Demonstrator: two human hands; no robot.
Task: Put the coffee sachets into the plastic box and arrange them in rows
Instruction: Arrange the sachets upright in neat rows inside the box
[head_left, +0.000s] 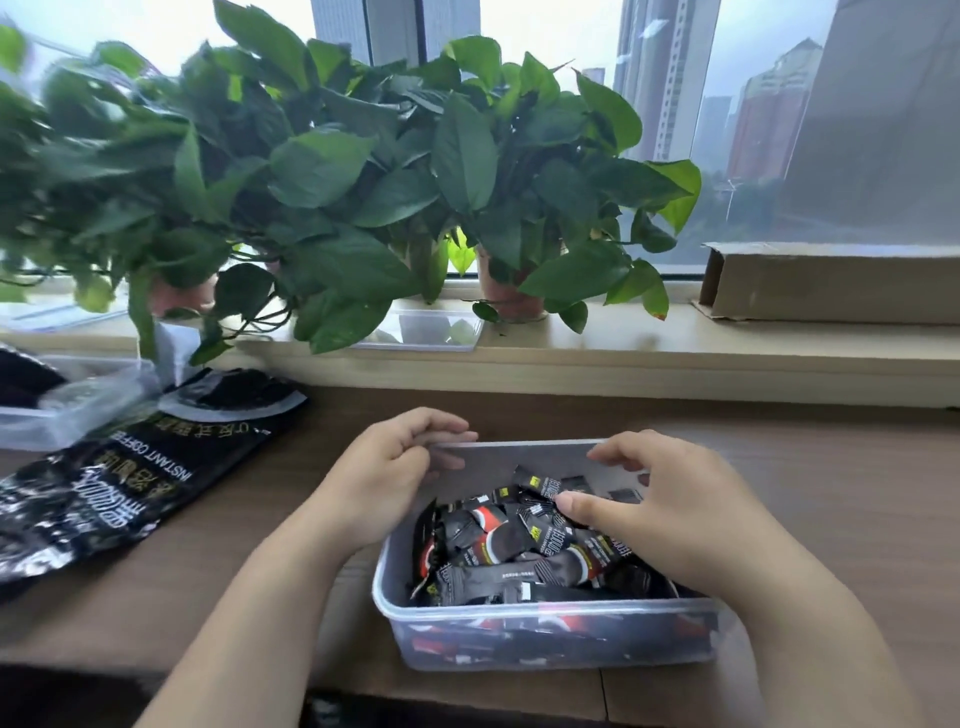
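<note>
A clear plastic box (545, 613) stands on the wooden table in front of me, filled with several black coffee sachets (509, 545) in a loose, jumbled heap. My left hand (387, 467) grips the box's far left corner, its fingers curled over the rim. My right hand (654, 499) reaches into the box from the right, fingers bent over the heap and thumb lying on the top sachets. I cannot tell whether it holds one.
A large black instant-coffee bag (119, 473) lies flat on the table at the left, beside crumpled clear plastic (67, 410). Potted plants (363, 171), a clear lid (431, 332) and a cardboard box (831, 283) sit on the windowsill behind.
</note>
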